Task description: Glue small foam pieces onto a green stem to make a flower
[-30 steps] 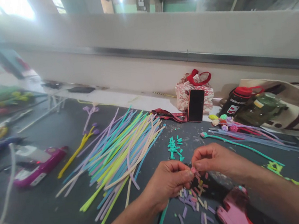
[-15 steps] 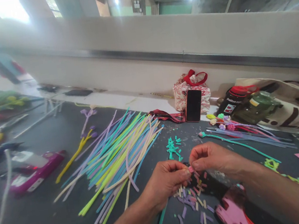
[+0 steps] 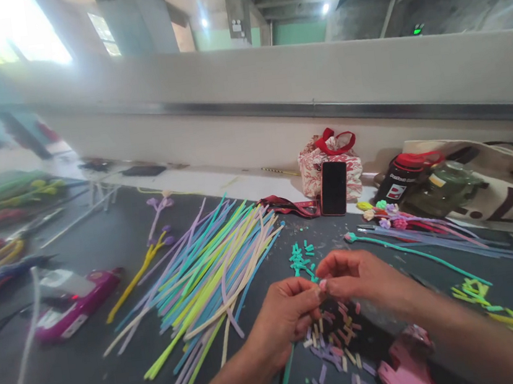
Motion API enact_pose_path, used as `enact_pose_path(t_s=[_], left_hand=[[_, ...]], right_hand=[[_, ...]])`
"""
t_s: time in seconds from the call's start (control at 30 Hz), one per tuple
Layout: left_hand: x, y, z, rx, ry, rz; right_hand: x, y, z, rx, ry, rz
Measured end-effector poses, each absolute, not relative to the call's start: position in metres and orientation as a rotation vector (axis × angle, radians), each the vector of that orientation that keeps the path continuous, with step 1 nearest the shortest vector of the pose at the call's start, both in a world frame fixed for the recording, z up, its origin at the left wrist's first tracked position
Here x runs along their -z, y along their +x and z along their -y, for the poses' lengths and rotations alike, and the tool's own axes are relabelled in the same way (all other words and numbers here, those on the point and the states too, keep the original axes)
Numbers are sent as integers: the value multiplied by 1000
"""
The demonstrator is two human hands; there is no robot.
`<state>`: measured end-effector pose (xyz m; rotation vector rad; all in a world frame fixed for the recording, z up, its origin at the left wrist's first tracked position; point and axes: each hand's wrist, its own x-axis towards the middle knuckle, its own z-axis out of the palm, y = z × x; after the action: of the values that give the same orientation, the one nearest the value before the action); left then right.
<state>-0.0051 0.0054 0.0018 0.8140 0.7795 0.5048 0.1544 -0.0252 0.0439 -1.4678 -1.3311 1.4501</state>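
My left hand [image 3: 286, 314] and my right hand [image 3: 364, 275] meet over the dark table, fingertips pinched together. Between them shows a small pink pipe-cleaner piece [image 3: 323, 285], mostly covered by the fingers. From beneath my left hand a teal pipe cleaner [image 3: 286, 380] runs down toward the near edge; its upper end is hidden. Short purple, pink and cream cut pieces [image 3: 325, 353] are scattered below my hands. Just beyond them lies a heap of teal cut pieces [image 3: 299, 258].
Left of my hands lies a bundle of long pastel pipe cleaners [image 3: 210, 272]. A pink tool [image 3: 406, 367] sits under my right forearm, a purple glue gun [image 3: 81, 307] far left. A phone [image 3: 333, 189] leans on a patterned bag [image 3: 310, 170]; a black bottle [image 3: 397, 178] stands right.
The view has tipped slightly, so the scene sits lower. My fingertips have shifted a little around the pink piece, and less of it shows now.
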Motion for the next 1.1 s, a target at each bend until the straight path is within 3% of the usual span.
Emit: enact_pose_path(t_s=[0.63, 0.9, 1.1], left_hand=[[2, -3, -7, -612, 892, -848], [1, -10, -12, -505, 724, -682], [-1, -12, -11, -442, 596, -595]], right_hand=[[-33, 150, 15, -1269, -1483, 1559], [-47, 167, 18, -1150, -1464, 1361], [-41, 161, 25, -1225, -1374, 1528]])
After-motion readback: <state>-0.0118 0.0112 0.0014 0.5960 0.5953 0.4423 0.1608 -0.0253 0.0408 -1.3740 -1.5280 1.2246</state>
